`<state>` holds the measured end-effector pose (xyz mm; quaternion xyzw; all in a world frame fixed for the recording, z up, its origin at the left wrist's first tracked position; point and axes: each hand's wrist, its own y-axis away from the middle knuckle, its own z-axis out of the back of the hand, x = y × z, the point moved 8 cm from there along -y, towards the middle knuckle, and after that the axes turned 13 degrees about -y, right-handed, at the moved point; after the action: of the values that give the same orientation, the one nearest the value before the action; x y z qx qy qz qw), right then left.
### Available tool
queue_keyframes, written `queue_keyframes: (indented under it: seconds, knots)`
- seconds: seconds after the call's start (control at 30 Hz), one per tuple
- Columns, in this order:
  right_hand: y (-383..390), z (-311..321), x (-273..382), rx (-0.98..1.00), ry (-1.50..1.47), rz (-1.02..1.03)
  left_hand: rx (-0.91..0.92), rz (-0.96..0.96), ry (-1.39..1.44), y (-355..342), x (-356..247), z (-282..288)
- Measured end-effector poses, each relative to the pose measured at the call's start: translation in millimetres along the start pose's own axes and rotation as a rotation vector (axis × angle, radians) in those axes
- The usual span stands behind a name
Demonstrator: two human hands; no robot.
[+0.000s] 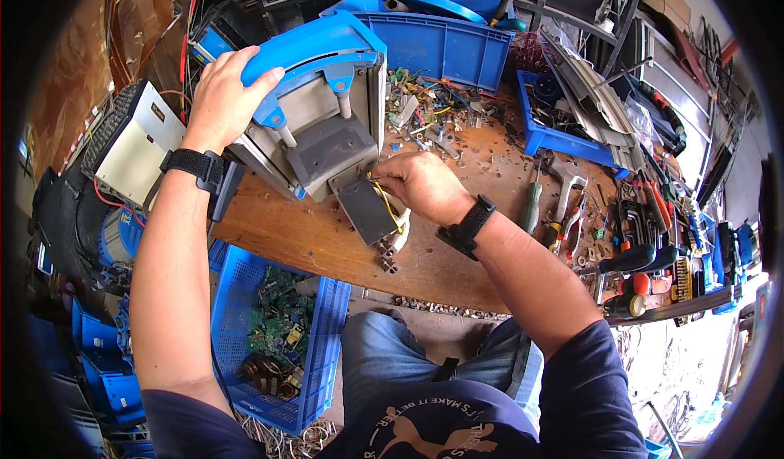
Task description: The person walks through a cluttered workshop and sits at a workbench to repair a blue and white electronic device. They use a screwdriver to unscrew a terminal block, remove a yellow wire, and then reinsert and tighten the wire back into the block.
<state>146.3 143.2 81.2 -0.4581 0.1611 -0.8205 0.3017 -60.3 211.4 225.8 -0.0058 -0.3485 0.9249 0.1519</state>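
Observation:
A blue-and-grey device casing (314,46) stands tilted on the wooden workbench. My left hand (224,100) is closed over its blue upper edge, the thumb pressing on the near side. Below the blue panel sit two blue brackets with grey posts and a dark grey block (331,147). A flat dark box (367,212) with a metal flange lies against the casing's lower end. A yellow wire (384,198) curves over this box toward a white cable end (398,234). My right hand (425,188) pinches at the wire's upper end; its fingertips are partly hidden.
Scrap parts (433,112) cover the bench behind, before a blue crate (445,46). At right lie a green-handled screwdriver (533,199), a hammer (565,183), pliers and other tools. A blue basket of circuit boards (322,336) stands below at left; a white box (139,140) stands further left.

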Motion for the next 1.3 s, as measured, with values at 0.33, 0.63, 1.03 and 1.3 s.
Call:
queue_keyframes:
  seconds: [0.33, 0.63, 1.03, 1.3]
  knots:
    - [0.7, 0.8, 1.2, -0.023, -0.013, 0.012, -0.003, -0.006, -0.006, -0.1, -0.5, -0.4]
    - [0.5, 0.8, -1.8, -0.03, -0.025, 0.002, -0.009, -0.007, -0.014, -0.5, 1.8, -1.2]
    - [0.9, -0.1, -1.3, -0.028, 0.016, 0.072, -0.017, -0.01, 0.011, -1.9, 1.2, 0.0]
    - [-6.7, -2.0, 6.7, 0.078, 0.183, 0.101, 0.024, 0.001, 0.024, -5.7, 2.6, -3.1]
